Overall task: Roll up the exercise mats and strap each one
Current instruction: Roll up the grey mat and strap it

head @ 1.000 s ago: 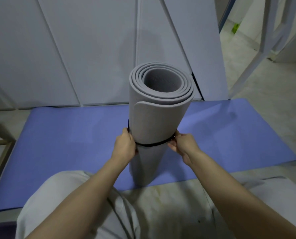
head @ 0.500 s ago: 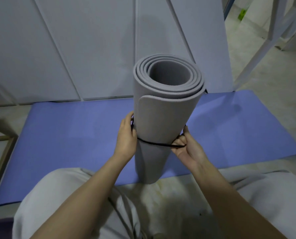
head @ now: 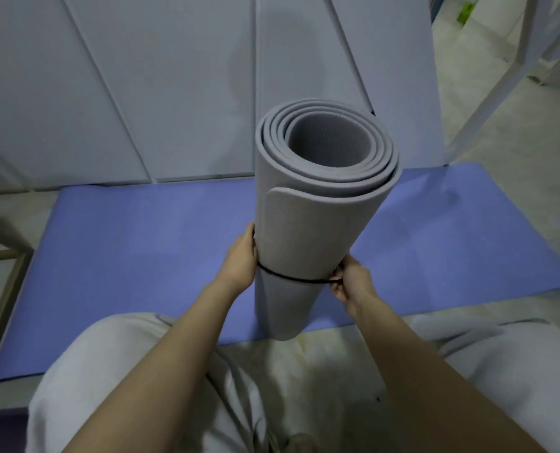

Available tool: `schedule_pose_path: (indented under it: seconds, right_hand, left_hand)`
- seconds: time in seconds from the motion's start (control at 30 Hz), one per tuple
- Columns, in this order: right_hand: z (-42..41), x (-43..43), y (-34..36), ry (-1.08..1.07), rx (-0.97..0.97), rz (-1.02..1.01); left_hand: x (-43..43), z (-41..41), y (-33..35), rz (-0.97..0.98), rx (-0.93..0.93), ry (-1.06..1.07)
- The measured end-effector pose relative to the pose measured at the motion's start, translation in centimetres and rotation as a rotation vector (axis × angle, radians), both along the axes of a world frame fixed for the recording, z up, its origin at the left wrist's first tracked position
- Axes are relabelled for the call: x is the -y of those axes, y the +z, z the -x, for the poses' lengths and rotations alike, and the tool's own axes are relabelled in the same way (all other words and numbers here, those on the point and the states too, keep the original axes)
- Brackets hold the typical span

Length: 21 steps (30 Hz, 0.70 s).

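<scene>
A grey exercise mat [head: 314, 223], rolled into a tube, stands upright on its end at the near edge of a flat blue mat [head: 141, 250]. A thin black strap [head: 291, 278] circles the roll below its middle. My left hand [head: 241, 261] presses against the roll's left side at the strap. My right hand [head: 350, 282] pinches the strap at the roll's right side. The roll's open top end faces me, and its coils are loose.
Grey flat panels [head: 174, 93] lean against the wall behind the blue mat. A white metal frame [head: 513, 70] stands at the upper right. A wooden frame [head: 1, 289] sits at the left edge. My knees in pale trousers [head: 108, 371] fill the foreground.
The strap has slid lower on the roll and tilts down to the right. My right hand moved down and now pinches it. The roll leans slightly right.
</scene>
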State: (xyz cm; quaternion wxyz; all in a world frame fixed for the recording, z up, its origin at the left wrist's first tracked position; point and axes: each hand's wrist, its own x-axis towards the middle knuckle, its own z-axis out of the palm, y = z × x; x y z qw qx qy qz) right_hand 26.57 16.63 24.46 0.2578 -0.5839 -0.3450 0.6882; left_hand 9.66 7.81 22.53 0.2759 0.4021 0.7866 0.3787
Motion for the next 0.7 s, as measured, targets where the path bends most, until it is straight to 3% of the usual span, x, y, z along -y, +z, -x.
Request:
schedule_pose_path:
  seconds: [0.23,0.3,0.5,0.7]
  right_hand:
    - [0.1,0.6,-0.6,0.015,0.066,0.05]
    - [0.1,0.5,-0.3,0.035,0.094,0.033]
    - [-0.7,-0.9,0.2,0.285,0.332,-0.165]
    - [-1.5,-2.0,1.3,0.416,0.356,-0.276]
  left_hand:
    - [1.2,0.2,-1.7,0.392,-0.173,-0.149]
    - [1.3,-0.2,-1.2,0.315,-0.11,-0.117]
    - [1.3,-2.1,1.7,-0.247,0.084,0.065]
    - [0.2,0.3,2.7,-0.288,-0.03,-0.002]
